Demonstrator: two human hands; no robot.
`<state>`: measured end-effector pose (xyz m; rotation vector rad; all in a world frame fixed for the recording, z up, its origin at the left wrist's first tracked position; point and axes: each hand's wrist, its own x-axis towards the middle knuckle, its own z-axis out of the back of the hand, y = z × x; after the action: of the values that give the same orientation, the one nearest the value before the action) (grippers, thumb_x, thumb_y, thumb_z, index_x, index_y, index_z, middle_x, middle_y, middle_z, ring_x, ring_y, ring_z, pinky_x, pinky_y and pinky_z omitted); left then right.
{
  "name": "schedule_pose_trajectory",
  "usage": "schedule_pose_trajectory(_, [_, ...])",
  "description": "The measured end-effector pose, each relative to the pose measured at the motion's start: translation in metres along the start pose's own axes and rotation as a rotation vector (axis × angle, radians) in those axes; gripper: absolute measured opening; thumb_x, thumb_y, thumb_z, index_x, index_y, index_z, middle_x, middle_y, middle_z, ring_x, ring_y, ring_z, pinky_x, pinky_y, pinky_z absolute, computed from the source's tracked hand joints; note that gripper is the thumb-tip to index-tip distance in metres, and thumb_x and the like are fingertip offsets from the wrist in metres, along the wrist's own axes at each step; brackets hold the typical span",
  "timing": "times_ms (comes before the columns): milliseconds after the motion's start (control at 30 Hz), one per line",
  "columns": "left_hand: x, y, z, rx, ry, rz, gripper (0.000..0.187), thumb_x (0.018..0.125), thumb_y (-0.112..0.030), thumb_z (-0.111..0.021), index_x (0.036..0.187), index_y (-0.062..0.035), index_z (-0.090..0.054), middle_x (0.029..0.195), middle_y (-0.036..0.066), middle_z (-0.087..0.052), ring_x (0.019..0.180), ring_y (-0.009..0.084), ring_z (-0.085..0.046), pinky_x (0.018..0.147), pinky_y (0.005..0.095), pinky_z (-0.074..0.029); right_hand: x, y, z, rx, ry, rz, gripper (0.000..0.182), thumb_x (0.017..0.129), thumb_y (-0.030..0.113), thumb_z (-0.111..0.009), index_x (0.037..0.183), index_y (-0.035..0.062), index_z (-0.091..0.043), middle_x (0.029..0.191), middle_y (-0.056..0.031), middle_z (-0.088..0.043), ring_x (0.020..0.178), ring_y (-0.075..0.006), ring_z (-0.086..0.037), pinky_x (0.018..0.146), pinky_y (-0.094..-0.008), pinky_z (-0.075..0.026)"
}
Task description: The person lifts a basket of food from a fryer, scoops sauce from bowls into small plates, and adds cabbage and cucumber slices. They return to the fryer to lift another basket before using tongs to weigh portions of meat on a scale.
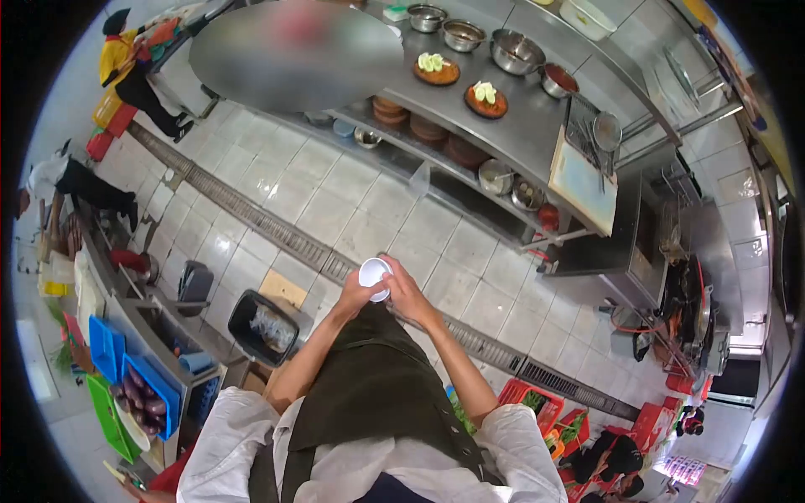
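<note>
In front of my dark apron I hold a small white cup [375, 274] between both hands. My left hand [356, 295] is closed round its left side, the thumb near the rim. From the right, my right hand [405, 289] wraps the same cup, its fingers partly hidden behind it. The cup's open mouth is tilted up towards me and the inside looks white; whether anything lies in it I cannot make out. Below the hands, the apron [369, 377] hangs over a white shirt with rolled sleeves.
Ahead is a steel counter [537, 126] with two garnished plates [485, 99], metal bowls [517, 52] and a cutting board [583, 184]. A drain grate [293, 239] crosses the tiled floor. A black bin [262, 324] and blue crates [155, 394] stand left. Co-workers [138, 71] are at the left and lower right.
</note>
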<state>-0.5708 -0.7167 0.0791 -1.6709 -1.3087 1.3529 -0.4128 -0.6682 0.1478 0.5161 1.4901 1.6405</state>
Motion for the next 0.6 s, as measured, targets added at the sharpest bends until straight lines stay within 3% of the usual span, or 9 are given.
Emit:
schedule_pose_trajectory(100, [0.08, -0.01, -0.002, 0.05, 0.101, 0.035, 0.047, 0.082, 0.001, -0.068, 0.128, -0.0022, -0.055, 0.109, 0.007, -0.064, 0.097, 0.0185, -0.063, 0.089, 0.0332, -0.052, 0.062, -0.049, 0.044, -0.325, -0.193, 0.25, 0.039, 0.1, 0.019, -0.04, 0.133, -0.0013, -0.047, 0.122, -0.026, -0.058, 0.104, -0.0397, -0.061, 0.091, -0.041, -0.048])
schedule_pose_trajectory(233, [0.195, -0.012, -0.025, -0.084, 0.403, 0.308, 0.071, 0.072, 0.007, -0.048, 0.141, -0.007, -0.041, 0.123, 0.01, -0.054, 0.11, 0.0209, -0.059, 0.081, 0.0344, -0.056, 0.11, -0.084, 0.116, -0.022, -0.248, -0.103, 0.035, 0.096, 0.012, -0.044, 0.128, -0.0017, -0.052, 0.114, -0.0277, -0.061, 0.112, -0.0423, -0.057, 0.098, -0.0434, -0.044])
schedule_pose_trajectory(333, [0.266, -0.052, -0.062, 0.028, 0.49, 0.589, 0.066, 0.078, -0.003, -0.049, 0.143, -0.0121, -0.04, 0.119, 0.013, -0.057, 0.097, 0.0237, -0.064, 0.067, 0.0354, -0.059, 0.131, -0.073, 0.172, 0.119, -0.304, -0.385, 0.036, 0.096, 0.007, -0.045, 0.13, 0.002, -0.053, 0.108, -0.0195, -0.066, 0.095, -0.0241, -0.066, 0.08, -0.0375, -0.054])
schedule_pose_trajectory(367, [0.289, -0.059, -0.07, 0.205, 0.547, 0.652, 0.064, 0.082, -0.012, -0.046, 0.145, -0.0161, -0.036, 0.116, 0.015, -0.06, 0.079, 0.0261, -0.067, 0.056, 0.0358, -0.059, 0.136, -0.084, 0.181, -0.031, -0.406, -0.23, 0.038, 0.094, 0.005, -0.046, 0.132, 0.0025, -0.051, 0.111, -0.0218, -0.065, 0.088, -0.0257, -0.067, 0.075, -0.038, -0.055])
schedule_pose_trajectory(433, [0.335, -0.075, -0.097, 0.466, 0.573, 0.724, 0.059, 0.084, -0.015, -0.044, 0.143, -0.0132, -0.041, 0.108, 0.015, -0.063, 0.071, 0.0263, -0.067, 0.057, 0.0359, -0.058, 0.158, -0.12, 0.205, -0.35, -0.607, 0.114, 0.045, 0.091, 0.0, -0.048, 0.136, 0.0035, -0.046, 0.115, -0.0264, -0.063, 0.074, -0.0288, -0.07, 0.066, -0.0391, -0.056])
schedule_pose_trajectory(467, [0.359, -0.081, -0.105, 0.588, 0.582, 0.753, 0.057, 0.085, -0.017, -0.044, 0.141, -0.0118, -0.043, 0.103, 0.015, -0.065, 0.067, 0.0264, -0.067, 0.058, 0.0359, -0.057, 0.168, -0.107, 0.217, -0.197, -0.588, -0.007, 0.049, 0.091, -0.001, -0.048, 0.139, 0.0045, -0.041, 0.117, -0.0262, -0.063, 0.073, -0.0261, -0.07, 0.066, -0.037, -0.057])
schedule_pose_trajectory(533, [0.405, -0.088, -0.109, 0.801, 0.713, 0.499, 0.049, 0.086, -0.02, -0.042, 0.132, -0.0062, -0.052, 0.094, 0.016, -0.066, 0.07, 0.0252, -0.068, 0.059, 0.0368, -0.056, 0.189, -0.076, 0.254, 0.088, -0.52, -0.242, 0.06, 0.09, -0.003, -0.049, 0.146, 0.0065, -0.032, 0.121, -0.0257, -0.062, 0.071, -0.0207, -0.07, 0.066, -0.0329, -0.057])
schedule_pose_trajectory(567, [0.423, -0.08, -0.108, 0.896, 0.767, 0.377, 0.046, 0.087, -0.021, -0.042, 0.127, -0.0034, -0.057, 0.089, 0.016, -0.067, 0.071, 0.0246, -0.069, 0.06, 0.0372, -0.055, 0.204, -0.068, 0.273, 0.205, -0.462, -0.306, 0.072, 0.091, -0.004, -0.051, 0.153, 0.0107, -0.017, 0.128, -0.0224, -0.061, 0.084, -0.0187, -0.069, 0.079, -0.0284, -0.055])
schedule_pose_trajectory(600, [0.443, -0.074, -0.104, 0.916, 0.749, 0.378, 0.043, 0.087, -0.021, -0.042, 0.121, -0.0011, -0.06, 0.087, 0.017, -0.067, 0.07, 0.0251, -0.068, 0.061, 0.0382, -0.055, 0.22, -0.077, 0.286, 0.245, -0.4, -0.216, 0.072, 0.092, -0.003, -0.051, 0.154, 0.0124, -0.016, 0.133, -0.0212, -0.057, 0.087, -0.0161, -0.067, 0.078, -0.0267, -0.054])
